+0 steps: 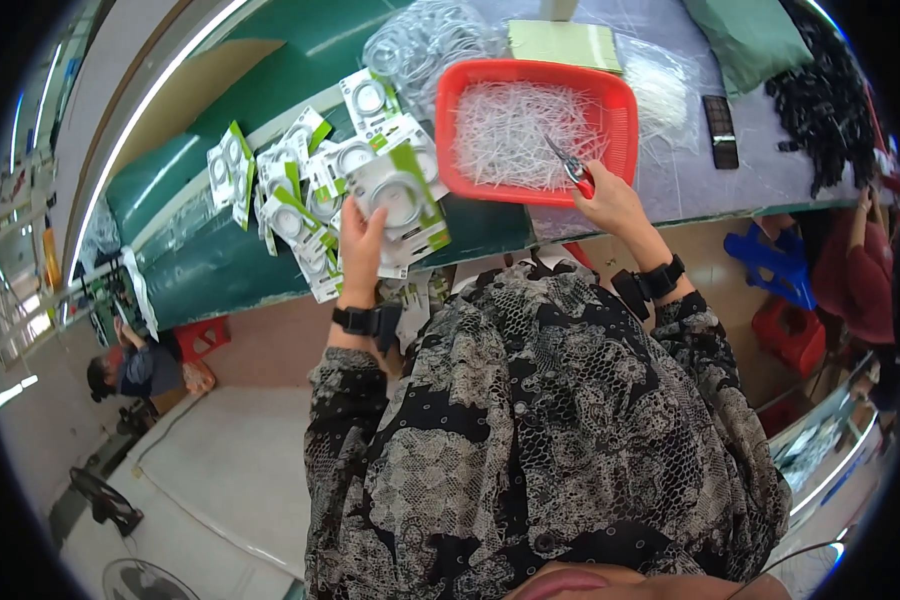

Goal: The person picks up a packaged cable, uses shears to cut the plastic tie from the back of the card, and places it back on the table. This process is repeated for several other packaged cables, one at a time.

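Carded pack (398, 203), white and green with a round, pale coil at its centre, is in the left hand (361, 245), just left of the red basin (625, 95) and near the front edge of the green worktable (185, 265). The left thumb lies over the card's face and the hand is clamped on its left side. Whether the pack touches those beneath it cannot be told.

The right hand (610, 202) is closed around the red handles of a pair of cutters (576, 171), at the basin's near right rim. The metal blades point up and left over the loose white strips (520, 130) that fill the basin; at this size their opening cannot be judged. The two hands are well apart. Each wrist bears a black strap with a dark module.

Similar carded packs (288, 215) lie in an overlapping heap to the left of the basin, at various angles, green edges showing. Behind the heap and the basin's left corner rests a mass of translucent coils (430, 42). A pale yellow-green block (564, 45) stands just behind the basin. To its right are a clear bag (658, 98) with white contents, a dark rectangular device (720, 132) and a pile of black pieces (820, 105).
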`<act>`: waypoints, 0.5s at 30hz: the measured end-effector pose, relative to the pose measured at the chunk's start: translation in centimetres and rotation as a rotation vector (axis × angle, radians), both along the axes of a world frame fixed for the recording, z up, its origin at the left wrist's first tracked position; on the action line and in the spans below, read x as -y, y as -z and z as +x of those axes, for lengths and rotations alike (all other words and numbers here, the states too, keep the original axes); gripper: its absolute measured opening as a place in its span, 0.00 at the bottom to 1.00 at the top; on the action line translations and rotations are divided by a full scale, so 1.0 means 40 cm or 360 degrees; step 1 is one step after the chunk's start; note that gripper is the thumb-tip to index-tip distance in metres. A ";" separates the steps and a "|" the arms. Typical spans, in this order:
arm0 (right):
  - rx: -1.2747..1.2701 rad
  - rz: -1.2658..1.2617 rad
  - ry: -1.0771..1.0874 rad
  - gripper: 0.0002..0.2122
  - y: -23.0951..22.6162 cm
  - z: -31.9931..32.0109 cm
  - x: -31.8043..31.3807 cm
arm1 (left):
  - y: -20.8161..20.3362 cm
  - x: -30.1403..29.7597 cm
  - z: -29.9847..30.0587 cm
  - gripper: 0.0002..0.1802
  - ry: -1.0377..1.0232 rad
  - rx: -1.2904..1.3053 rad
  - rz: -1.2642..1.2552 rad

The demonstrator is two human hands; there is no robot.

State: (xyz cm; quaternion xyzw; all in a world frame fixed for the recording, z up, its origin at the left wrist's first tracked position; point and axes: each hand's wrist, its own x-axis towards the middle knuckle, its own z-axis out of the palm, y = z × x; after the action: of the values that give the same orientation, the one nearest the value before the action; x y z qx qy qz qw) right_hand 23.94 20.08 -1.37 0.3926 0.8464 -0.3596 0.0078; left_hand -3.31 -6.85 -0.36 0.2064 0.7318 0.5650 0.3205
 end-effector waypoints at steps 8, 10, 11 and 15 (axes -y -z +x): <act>0.0197 -0.0041 -0.0151 0.15 0.036 -0.047 -0.032 | 0.132 0.660 0.056 0.26 0.0006 -0.0494 -0.1181; 0.0161 -0.0002 -0.0167 0.16 0.018 -0.063 -0.041 | 0.150 0.637 0.062 0.24 -0.0083 -0.0506 -0.1225; 0.0146 0.0019 -0.0169 0.16 0.013 -0.066 -0.041 | 0.161 0.601 0.062 0.22 -0.0159 -0.0524 -0.1265; 0.0152 0.0024 -0.0147 0.15 0.006 -0.057 -0.030 | 0.201 0.329 -0.016 0.14 -0.0093 -0.0453 -0.0923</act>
State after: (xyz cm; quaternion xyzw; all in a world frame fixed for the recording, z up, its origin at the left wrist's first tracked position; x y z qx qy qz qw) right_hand 21.64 21.27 -1.63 0.3697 0.8650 -0.3335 0.0617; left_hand -3.96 -20.02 -8.39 0.1624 0.9053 0.3073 0.2442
